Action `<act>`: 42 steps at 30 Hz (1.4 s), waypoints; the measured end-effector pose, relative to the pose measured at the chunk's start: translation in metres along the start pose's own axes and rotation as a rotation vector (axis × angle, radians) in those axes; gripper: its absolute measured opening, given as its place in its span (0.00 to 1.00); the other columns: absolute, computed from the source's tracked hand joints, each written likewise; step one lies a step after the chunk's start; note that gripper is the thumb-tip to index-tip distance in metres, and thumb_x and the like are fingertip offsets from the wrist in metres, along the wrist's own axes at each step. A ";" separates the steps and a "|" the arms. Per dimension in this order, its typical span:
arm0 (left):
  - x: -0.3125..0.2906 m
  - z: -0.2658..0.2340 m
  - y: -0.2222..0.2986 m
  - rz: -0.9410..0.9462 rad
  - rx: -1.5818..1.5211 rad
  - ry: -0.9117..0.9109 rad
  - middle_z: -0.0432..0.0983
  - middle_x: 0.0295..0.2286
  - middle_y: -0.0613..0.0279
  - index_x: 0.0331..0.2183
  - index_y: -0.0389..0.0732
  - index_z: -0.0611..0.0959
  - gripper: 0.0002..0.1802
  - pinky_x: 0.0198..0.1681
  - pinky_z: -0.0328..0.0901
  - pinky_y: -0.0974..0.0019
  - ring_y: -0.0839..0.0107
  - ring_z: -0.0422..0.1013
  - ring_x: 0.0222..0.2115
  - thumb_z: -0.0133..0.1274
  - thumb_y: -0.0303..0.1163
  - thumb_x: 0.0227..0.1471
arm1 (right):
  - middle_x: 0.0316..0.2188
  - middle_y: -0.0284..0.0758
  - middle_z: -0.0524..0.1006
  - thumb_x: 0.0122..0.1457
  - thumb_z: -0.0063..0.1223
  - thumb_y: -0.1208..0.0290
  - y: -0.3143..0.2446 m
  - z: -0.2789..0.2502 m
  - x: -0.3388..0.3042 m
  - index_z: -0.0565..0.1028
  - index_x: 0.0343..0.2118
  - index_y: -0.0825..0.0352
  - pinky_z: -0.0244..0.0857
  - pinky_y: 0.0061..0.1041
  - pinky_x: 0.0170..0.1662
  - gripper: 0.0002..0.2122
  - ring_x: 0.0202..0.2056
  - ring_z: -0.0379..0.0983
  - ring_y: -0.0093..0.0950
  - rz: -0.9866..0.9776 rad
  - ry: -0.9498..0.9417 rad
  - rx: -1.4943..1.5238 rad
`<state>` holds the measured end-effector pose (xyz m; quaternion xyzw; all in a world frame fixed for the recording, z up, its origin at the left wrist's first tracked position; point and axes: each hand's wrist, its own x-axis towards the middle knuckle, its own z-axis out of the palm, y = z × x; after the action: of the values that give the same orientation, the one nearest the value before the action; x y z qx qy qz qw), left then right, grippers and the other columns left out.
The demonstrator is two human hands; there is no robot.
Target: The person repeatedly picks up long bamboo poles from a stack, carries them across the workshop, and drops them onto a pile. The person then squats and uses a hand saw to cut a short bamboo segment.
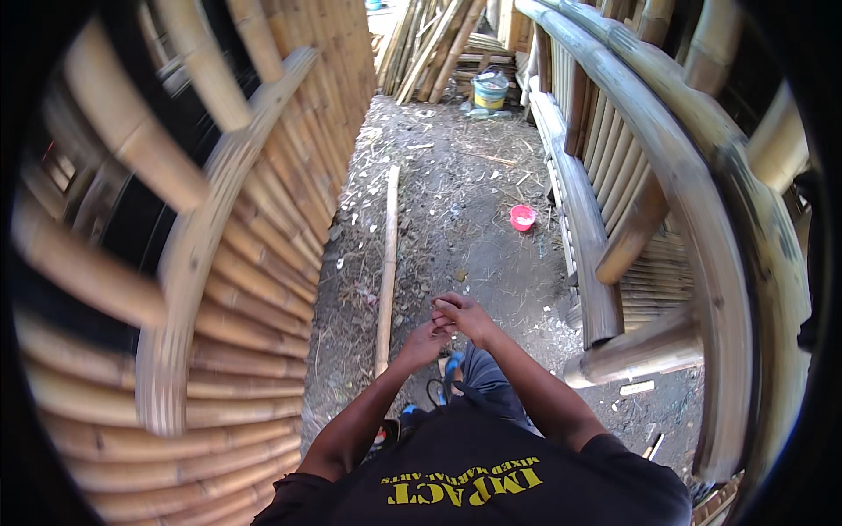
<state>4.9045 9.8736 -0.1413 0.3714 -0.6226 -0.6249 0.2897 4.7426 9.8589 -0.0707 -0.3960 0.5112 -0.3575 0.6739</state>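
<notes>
In front of my body, above the dirt ground, my two hands meet. My left hand has its fingers curled in, and their tips touch the right hand. My right hand lies slightly farther off, its fingers bent and pressed together over the left fingertips. Whatever may be pinched between them is hidden or too small to make out. Nearest to the hands, just left of them on the ground, lies a long bamboo pole, pointing away from me.
A slatted bamboo wall with a split bamboo rail rises at left. Curved bamboo rails of a bench-like structure run along the right. A pink bowl sits on the ground ahead; farther back stand a bucket and stacked bamboo.
</notes>
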 end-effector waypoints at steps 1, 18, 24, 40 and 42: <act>0.029 -0.012 0.000 -0.104 0.057 -0.048 0.75 0.45 0.69 0.51 0.37 0.77 0.18 0.53 0.62 0.69 0.76 0.69 0.47 0.50 0.28 0.59 | 0.35 0.33 0.78 0.66 0.51 0.59 -0.002 -0.011 0.019 0.74 0.52 0.64 0.71 0.22 0.34 0.17 0.31 0.76 0.21 -0.028 0.027 0.083; 0.537 -0.241 0.092 -0.374 -0.193 0.130 0.78 0.43 0.60 0.55 0.38 0.74 0.22 0.42 0.66 0.67 0.73 0.74 0.42 0.49 0.37 0.62 | 0.36 0.31 0.79 0.68 0.49 0.58 -0.257 -0.236 0.486 0.73 0.50 0.63 0.69 0.21 0.34 0.15 0.33 0.76 0.20 0.092 0.077 0.036; 0.700 -0.314 0.063 -0.256 0.017 0.121 0.79 0.45 0.54 0.53 0.35 0.77 0.23 0.50 0.68 0.63 0.65 0.75 0.44 0.52 0.35 0.58 | 0.36 0.30 0.79 0.67 0.51 0.58 -0.333 -0.312 0.652 0.74 0.50 0.63 0.68 0.17 0.32 0.15 0.31 0.74 0.16 0.055 0.039 0.060; 1.275 -0.639 0.173 -0.255 0.281 -0.060 0.78 0.48 0.52 0.55 0.37 0.74 0.24 0.51 0.68 0.62 0.64 0.75 0.48 0.51 0.37 0.61 | 0.34 0.29 0.79 0.68 0.48 0.62 -0.587 -0.528 1.157 0.75 0.48 0.61 0.69 0.17 0.30 0.12 0.30 0.75 0.16 -0.020 0.396 0.208; 1.341 -0.677 0.166 -0.262 0.267 0.002 0.78 0.48 0.52 0.56 0.37 0.74 0.24 0.51 0.68 0.62 0.64 0.75 0.48 0.51 0.37 0.61 | 0.34 0.29 0.79 0.68 0.48 0.61 -0.602 -0.554 1.235 0.75 0.48 0.61 0.69 0.17 0.30 0.12 0.30 0.75 0.16 0.024 0.441 0.178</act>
<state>4.7005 8.3769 -0.0801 0.4851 -0.6459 -0.5688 0.1548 4.4316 8.4113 -0.1210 -0.2413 0.6173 -0.4708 0.5823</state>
